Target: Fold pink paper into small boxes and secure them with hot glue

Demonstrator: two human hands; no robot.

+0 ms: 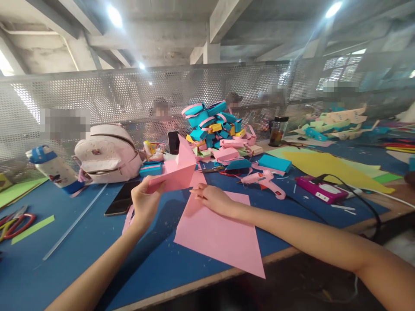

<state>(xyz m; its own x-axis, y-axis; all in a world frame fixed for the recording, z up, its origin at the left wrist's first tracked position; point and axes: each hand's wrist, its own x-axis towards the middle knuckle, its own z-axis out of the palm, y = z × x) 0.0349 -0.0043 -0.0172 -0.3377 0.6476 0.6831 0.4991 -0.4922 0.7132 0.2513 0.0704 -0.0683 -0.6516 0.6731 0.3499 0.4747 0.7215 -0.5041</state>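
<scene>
My left hand point(145, 202) pinches the near-left edge of a folded sheet of pink paper point(177, 175), holding it raised above the table. One flap of that sheet stands up at its far end. My right hand point(210, 198) rests palm down, fingers stretched out, at the upper part of a flat pink sheet point(220, 233). Its fingertips are close to the lower edge of the folded paper; whether they touch it I cannot tell. A pink glue gun point(266, 182) lies to the right, and a black phone point(121, 198) lies just left of my left hand.
Behind my hands rises a pile of blue, pink and yellow paper boxes point(210, 125). A white backpack point(108, 153) and a bottle point(53, 168) stand at left, near red-handled scissors point(21, 224). Yellow paper point(333, 166) and a magenta power strip point(320, 190) with cords occupy the right.
</scene>
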